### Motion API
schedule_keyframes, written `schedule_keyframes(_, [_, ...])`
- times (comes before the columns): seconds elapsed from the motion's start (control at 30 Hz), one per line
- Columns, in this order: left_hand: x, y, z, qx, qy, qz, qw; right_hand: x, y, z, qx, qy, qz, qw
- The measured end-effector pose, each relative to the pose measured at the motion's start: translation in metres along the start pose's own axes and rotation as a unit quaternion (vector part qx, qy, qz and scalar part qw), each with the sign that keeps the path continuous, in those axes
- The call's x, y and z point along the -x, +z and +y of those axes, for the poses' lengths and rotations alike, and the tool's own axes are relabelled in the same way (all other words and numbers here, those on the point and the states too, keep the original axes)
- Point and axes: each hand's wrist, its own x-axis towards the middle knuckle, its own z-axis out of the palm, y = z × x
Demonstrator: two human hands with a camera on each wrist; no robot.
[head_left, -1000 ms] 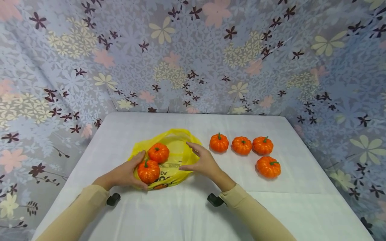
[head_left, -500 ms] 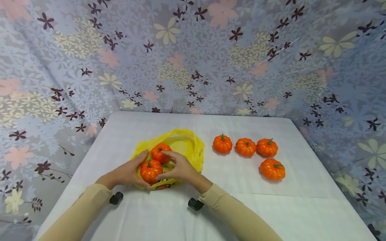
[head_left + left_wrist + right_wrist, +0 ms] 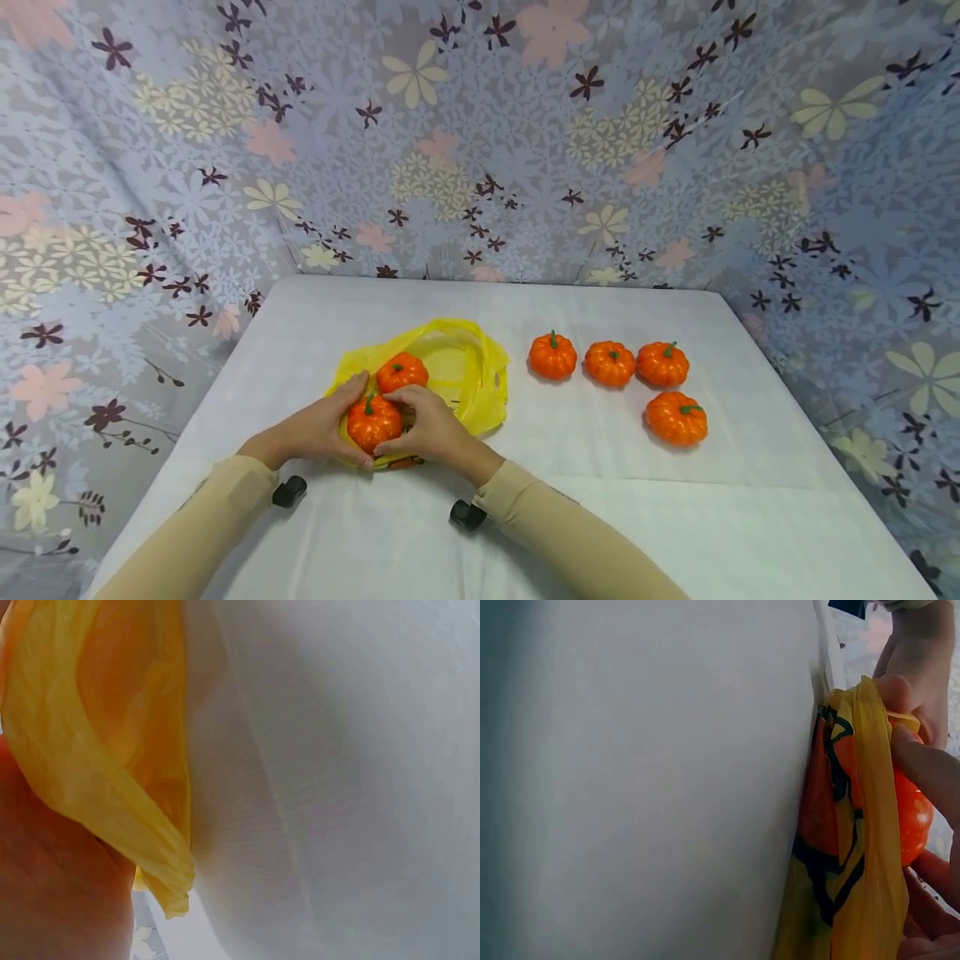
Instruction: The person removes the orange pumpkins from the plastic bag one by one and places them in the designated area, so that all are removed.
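Note:
In the head view a yellow plastic bag [image 3: 483, 375] lies open at the table's left centre, with two small orange pumpkins in its mouth. My left hand [image 3: 318, 432] holds the bag's left side, thumb near the front rim, cupped beside the nearer pumpkin [image 3: 371, 427]. My right hand [image 3: 438, 429] grips that pumpkin from the right, thumb in front and fingers behind. Just behind it sits the other pumpkin [image 3: 408, 369]. The left wrist view has the bag's yellow film [image 3: 82, 757] across that hand. In the right wrist view, the orange pumpkin [image 3: 913, 817] shows past the printed bag edge.
Several more orange pumpkins with green stems stand on the right half of the white-covered table [image 3: 600, 533], among them a front one [image 3: 677, 419] and a left one [image 3: 552, 356]. A floral cloth [image 3: 480, 142] hangs behind and around the table.
My right hand has moved left from the bag's right side, reaching in and closing on the nearer pumpkin. The left hand keeps its place at the bag.

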Motion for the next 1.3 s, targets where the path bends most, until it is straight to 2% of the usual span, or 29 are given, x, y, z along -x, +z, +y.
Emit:
schedule_keyframes(0.23, [-0.001,0.002,0.0,0.003,-0.002,0.001,1.0,0.001,0.0,0.001,-0.007,0.004,0.002,1.0])
schedule_keyframes(0.37, [-0.001,0.002,0.0,0.003,-0.003,0.0,1.0,0.002,-0.003,0.0,-0.018,-0.012,0.013,0.9997])
schedule_keyframes(0.57, [0.0,0.002,0.0,0.01,-0.002,0.001,1.0,0.005,-0.023,-0.016,-0.066,-0.021,0.016,0.9974])
schedule_keyframes(0.8, [-0.002,0.001,-0.001,0.011,-0.001,0.001,0.9999,0.008,-0.042,-0.027,-0.063,-0.02,0.025,0.9975])
schedule_keyframes(0.97, [-0.001,0.001,0.0,-0.002,0.004,-0.003,1.0,0.016,-0.055,-0.026,-0.09,0.003,0.052,0.9946])
schedule_keyframes(1.07, [0.001,0.0,0.002,-0.013,0.003,-0.002,0.9999,0.022,-0.067,-0.023,-0.1,0.003,0.075,0.9922])
schedule_keyframes(1.2, [0.001,-0.002,0.003,-0.022,0.002,-0.002,0.9998,0.035,-0.088,-0.011,-0.106,-0.006,0.113,0.9879])
schedule_keyframes(1.3, [0.0,-0.002,0.004,-0.024,-0.002,-0.006,0.9997,0.05,-0.106,0.002,-0.105,0.003,0.142,0.9842])
